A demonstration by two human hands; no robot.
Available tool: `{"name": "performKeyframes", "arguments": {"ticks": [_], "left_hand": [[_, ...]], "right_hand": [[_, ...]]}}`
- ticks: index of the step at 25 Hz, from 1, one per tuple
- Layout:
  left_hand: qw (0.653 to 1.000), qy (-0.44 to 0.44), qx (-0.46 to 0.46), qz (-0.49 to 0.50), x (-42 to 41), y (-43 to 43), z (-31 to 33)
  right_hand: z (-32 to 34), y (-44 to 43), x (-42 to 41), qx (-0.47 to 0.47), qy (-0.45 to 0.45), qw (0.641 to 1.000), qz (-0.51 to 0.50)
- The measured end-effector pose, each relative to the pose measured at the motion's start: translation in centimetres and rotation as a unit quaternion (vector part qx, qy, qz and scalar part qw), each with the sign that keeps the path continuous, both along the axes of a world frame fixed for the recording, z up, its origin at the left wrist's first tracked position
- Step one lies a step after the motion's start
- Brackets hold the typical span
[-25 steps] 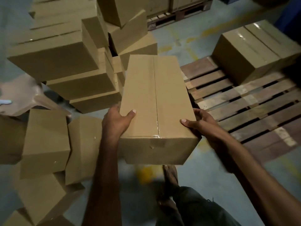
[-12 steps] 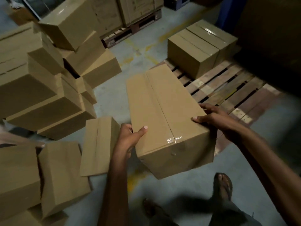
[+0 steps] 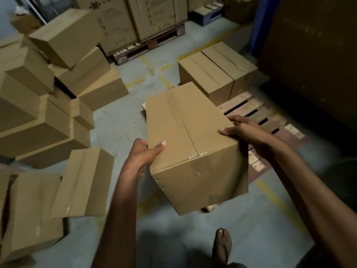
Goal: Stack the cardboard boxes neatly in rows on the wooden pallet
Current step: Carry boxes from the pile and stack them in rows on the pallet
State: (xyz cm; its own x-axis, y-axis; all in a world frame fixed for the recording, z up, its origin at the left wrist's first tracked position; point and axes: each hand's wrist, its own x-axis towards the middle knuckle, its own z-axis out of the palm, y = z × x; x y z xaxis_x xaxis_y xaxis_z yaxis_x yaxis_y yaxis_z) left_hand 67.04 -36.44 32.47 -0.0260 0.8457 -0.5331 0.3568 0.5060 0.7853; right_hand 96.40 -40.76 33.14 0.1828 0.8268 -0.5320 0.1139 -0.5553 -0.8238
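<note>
Centrally in the frame, a long cardboard box (image 3: pixel 190 144) is held in the air, taped seam up, by both hands: the left hand (image 3: pixel 144 154) grips its left side with the thumb on top, and the right hand (image 3: pixel 244 130) grips its right edge. Behind it at right lies the wooden pallet (image 3: pixel 255 111), bearing two boxes (image 3: pixel 218 71) side by side at its far end. Loose boxes (image 3: pixel 58 84) are heaped at the left of the frame.
</note>
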Motion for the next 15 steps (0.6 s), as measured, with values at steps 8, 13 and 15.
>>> {"name": "performKeyframes", "arguments": {"ticks": [8, 13, 15], "left_hand": [[0.998, -0.021, 0.044, 0.040, 8.3, 7.6, -1.5], [0.997, -0.027, 0.030, 0.071, 11.3, 12.7, -5.8], [0.995, -0.034, 0.020, 0.090, 12.0, 15.1, -7.8]], "right_hand": [[-2.8, 7.6, 8.8, 0.027, 0.006, 0.999, 0.018], [-5.8, 14.9, 11.6, 0.000, 0.005, 0.998, 0.056], [-7.4, 18.4, 12.4, -0.018, -0.001, 0.997, 0.075]]}}
